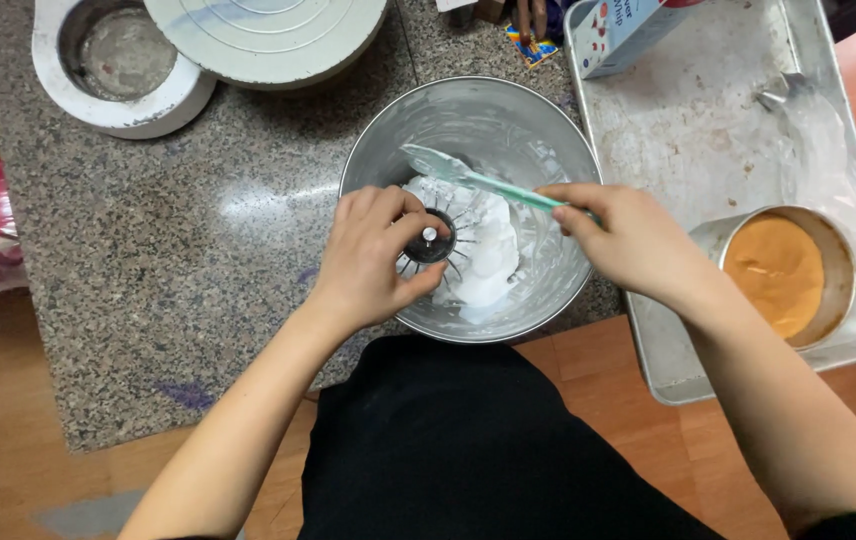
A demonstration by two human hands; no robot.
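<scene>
A steel mixing bowl [373, 150] sits on the granite counter and holds white whipped cream [488, 250]. My left hand [373, 255] grips a wire whisk attachment [430, 240] by its black hub, wires down in the cream. My right hand [628, 240] holds a pale green silicone spatula [448, 168] by its handle. The spatula blade rests inside the bowl, just above the whisk.
A metal baking tray [688, 110] lies to the right, holding a round tin with an orange-brown cake [778, 270], a clear plastic bag [833, 160] and a carton [623, 30]. A white turntable [268, 35] and a white ring-shaped stand [113, 65] sit at the back left.
</scene>
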